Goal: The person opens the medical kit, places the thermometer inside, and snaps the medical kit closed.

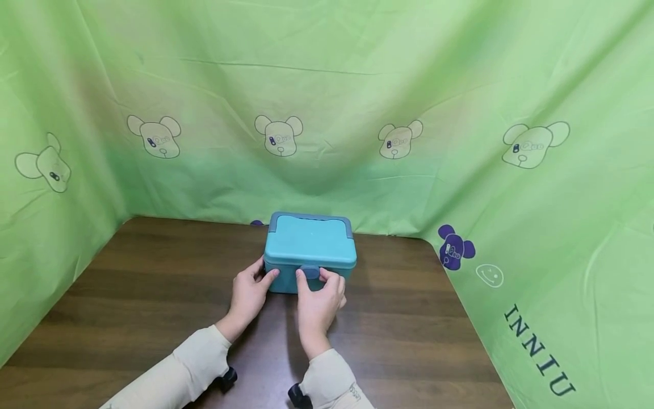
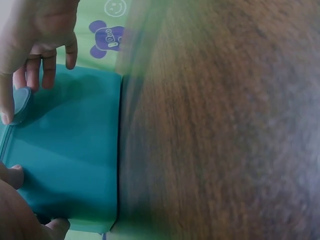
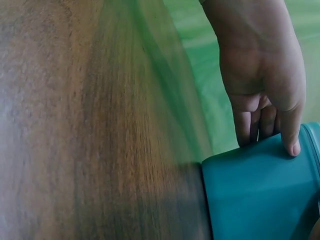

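A teal lidded box (image 1: 310,238) with a blue-grey handle (image 1: 311,216) folded flat around its top stands on the table, lid down. My left hand (image 1: 249,292) holds its left front corner. The thumb lies on the front wall and the other fingers go along the left side, as the right wrist view also shows. Between thumb and index finger, my right hand (image 1: 321,304) pinches the blue-grey latch (image 1: 310,271) at the front middle. The left wrist view shows this latch (image 2: 22,102) from the side. The box's inside is hidden.
The box stands on a dark wooden table (image 1: 409,318), near its back edge. A green cloth (image 1: 347,74) with printed bear heads hangs behind and at both sides. Black wrist straps (image 1: 299,396) show below the pale sleeves (image 1: 176,372).
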### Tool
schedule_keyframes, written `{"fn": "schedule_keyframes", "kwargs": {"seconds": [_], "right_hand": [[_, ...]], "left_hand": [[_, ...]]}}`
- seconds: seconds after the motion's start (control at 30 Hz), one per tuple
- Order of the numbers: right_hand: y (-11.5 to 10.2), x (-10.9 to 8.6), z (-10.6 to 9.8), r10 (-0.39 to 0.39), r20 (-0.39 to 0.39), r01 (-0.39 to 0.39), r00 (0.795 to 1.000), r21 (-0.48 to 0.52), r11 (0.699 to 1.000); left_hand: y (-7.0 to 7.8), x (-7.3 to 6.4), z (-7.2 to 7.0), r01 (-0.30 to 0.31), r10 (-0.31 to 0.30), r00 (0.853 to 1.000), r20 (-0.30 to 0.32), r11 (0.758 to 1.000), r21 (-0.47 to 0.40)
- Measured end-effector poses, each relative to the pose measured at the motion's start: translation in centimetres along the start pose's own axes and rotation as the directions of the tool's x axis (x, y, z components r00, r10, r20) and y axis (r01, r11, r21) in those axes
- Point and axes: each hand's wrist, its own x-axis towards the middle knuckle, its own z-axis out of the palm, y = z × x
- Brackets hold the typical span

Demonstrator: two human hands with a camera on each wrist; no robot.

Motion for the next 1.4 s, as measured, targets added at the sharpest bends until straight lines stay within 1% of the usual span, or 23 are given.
{"fn": "schedule_keyframes", "kwargs": {"seconds": [0.13, 0.23, 0.3, 0.4, 0.53, 0.63, 0.7, 0.77, 0.93, 1.03, 1.2, 1.3, 1.4], "right_hand": [[0.0, -0.2, 0.1, 0.067, 0.007, -0.067, 0.998, 0.054, 0.996], [0.1, -0.3, 0.2, 0.102, 0.013, -0.103, 0.995, 0.086, 0.991], [0.3, -0.3, 0.4, 0.098, 0.009, -0.098, 0.995, 0.095, 0.991], [0.6, -0.3, 0.6, 0.067, -0.005, -0.066, 0.998, 0.092, 0.994], [0.6, -0.5, 0.9, 0.031, -0.024, -0.028, 0.999, 0.088, 0.996], [0.3, -0.6, 1.0, 0.037, -0.026, -0.034, 0.999, 0.100, 0.994], [0.2, -0.6, 1.0, 0.052, -0.020, -0.050, 0.998, 0.106, 0.993], [-0.1, -0.6, 1.0, 0.072, -0.011, -0.071, 0.997, 0.101, 0.992], [-0.5, -0.6, 0.7, 0.094, -0.003, -0.094, 0.996, 0.035, 0.995], [-0.6, -0.5, 0.6, 0.075, 0.001, -0.075, 0.997, 0.005, 0.997], [-0.8, -0.3, 0.5, 0.050, -0.007, -0.050, 0.999, -0.006, 0.999], [-0.9, -0.2, 0.4, 0.039, -0.002, -0.039, 0.999, -0.020, 0.999], [-0.9, 0.1, 0.4, 0.018, 0.010, -0.018, 1.000, -0.061, 0.998]], "left_hand": [[0.0, 0.0, -0.1, 0.000, 0.000, 1.000, 0.000, 1.000, 0.030], [0.0, 0.0, 0.0, 0.015, -0.015, 1.000, -0.003, 1.000, 0.013], [0.2, 0.0, 0.0, 0.025, -0.025, 1.000, -0.004, 1.000, -0.006], [0.4, 0.0, 0.1, 0.040, -0.041, 0.999, -0.006, 0.999, -0.029], [0.6, 0.1, 0.0, 0.035, -0.036, 0.999, -0.008, 0.997, -0.069], [0.6, 0.2, 0.0, 0.028, -0.029, 1.000, -0.009, 0.995, -0.094], [0.5, 0.3, 0.0, 0.023, -0.024, 1.000, -0.013, 0.996, -0.091], [0.4, 0.3, 0.0, 0.026, -0.027, 1.000, -0.014, 0.997, -0.079], [0.0, 0.1, 0.1, 0.042, -0.042, 0.999, 0.002, 0.998, -0.046], [-0.1, 0.0, 0.1, 0.045, -0.045, 0.999, 0.004, 0.998, -0.046], [0.2, 0.1, 0.1, 0.049, -0.049, 0.999, 0.004, 0.998, -0.027], [0.2, 0.1, 0.0, 0.040, -0.040, 0.999, 0.007, 0.999, -0.017], [0.3, 0.1, -0.2, 0.030, -0.030, 1.000, 0.010, 0.999, -0.019]]}}
